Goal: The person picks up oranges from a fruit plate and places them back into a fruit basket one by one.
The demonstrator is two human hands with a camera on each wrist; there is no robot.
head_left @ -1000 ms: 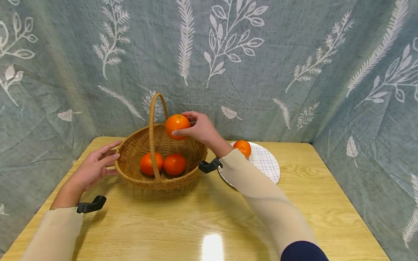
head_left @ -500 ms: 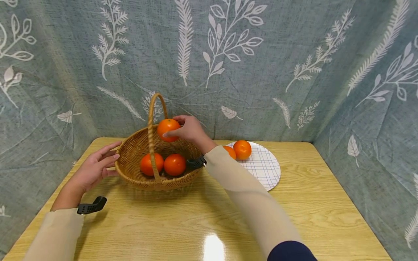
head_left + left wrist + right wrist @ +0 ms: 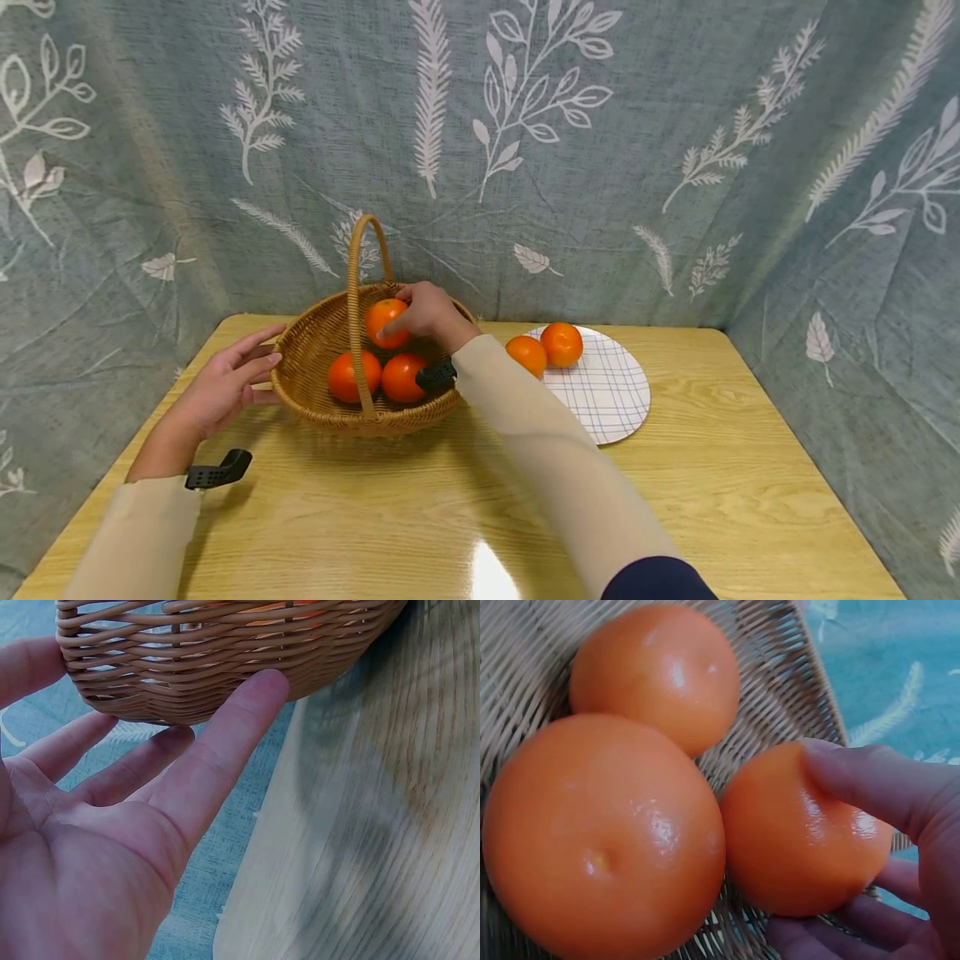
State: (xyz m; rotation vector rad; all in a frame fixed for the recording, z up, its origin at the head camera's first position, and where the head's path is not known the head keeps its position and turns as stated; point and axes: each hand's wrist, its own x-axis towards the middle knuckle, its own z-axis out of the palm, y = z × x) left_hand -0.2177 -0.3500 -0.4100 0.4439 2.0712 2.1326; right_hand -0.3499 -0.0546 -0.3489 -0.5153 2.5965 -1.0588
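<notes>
A wicker basket [image 3: 322, 419] with a tall arched handle stands at the table's back left. Inside lie two oranges, the left orange [image 3: 345, 377] partly behind the handle and the right orange [image 3: 402, 379] beside it. My right hand [image 3: 432, 317] reaches over the basket's right side and holds a third orange [image 3: 780, 832] between thumb and fingers, low inside the basket. In the right wrist view this fruit sits right against the largest-looking orange [image 3: 604, 832]. My left hand [image 3: 225, 385] touches the basket's left side with spread, fairly straight fingers; its thumb [image 3: 232, 720] rests against the weave.
Right of the basket, a white plate [image 3: 607, 392] with a blue grid bears two oranges, one [image 3: 562, 344] near its back edge and one [image 3: 527, 356] partly behind my right sleeve. A grey-blue leaf-patterned cloth [image 3: 480, 167] hangs behind the wooden table [image 3: 360, 517].
My right hand has carried its orange left and down into the basket. A second orange on the plate has come into view from behind the sleeve. My left hand stays at the basket.
</notes>
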